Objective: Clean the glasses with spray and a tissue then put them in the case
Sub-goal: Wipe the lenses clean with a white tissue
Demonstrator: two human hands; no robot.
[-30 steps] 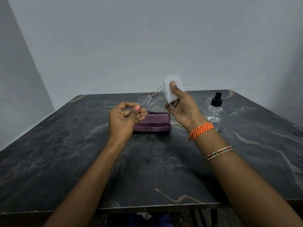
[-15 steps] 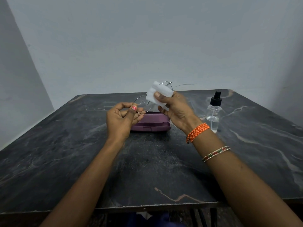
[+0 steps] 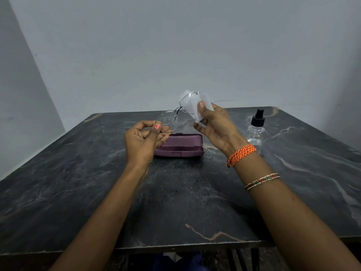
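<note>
1. The left hand (image 3: 143, 142) is curled up, thumb and fingertips pinching the rim of one lens on the thin silver wire-framed glasses (image 3: 172, 117). It's hovering just above the left end of the closed purple hard plastic glasses case (image 3: 178, 146), not touching it.
2. The right hand (image 3: 216, 127) is half closed, thumb pressing a folded white tissue (image 3: 195, 106) onto the other lens, fingers tucked behind it. That lens sits wrapped in the tissue, up above the right half of the case.
3. So the glasses are in the air, slanting from the left hand up to the right, lenses roughly facing the person. One thin temple arm sticks out to the right past the tissue.
4. The small clear plastic spray bottle with a black pump top (image 3: 256, 128) stands upright on the dark marble-look table (image 3: 78, 182), to the right of the case and well apart from it.
5. There's an orange woven thread band (image 3: 241, 154) on the right wrist and a thin beaded bangle (image 3: 262, 180) further down the forearm.
6. Compared with half a second ago: the tissue was sitting between the two lenses, nearer the bridge, and now it's out over the far lens and higher up. The left hand's grip looks the same. Case and bottle haven't budged.
</note>
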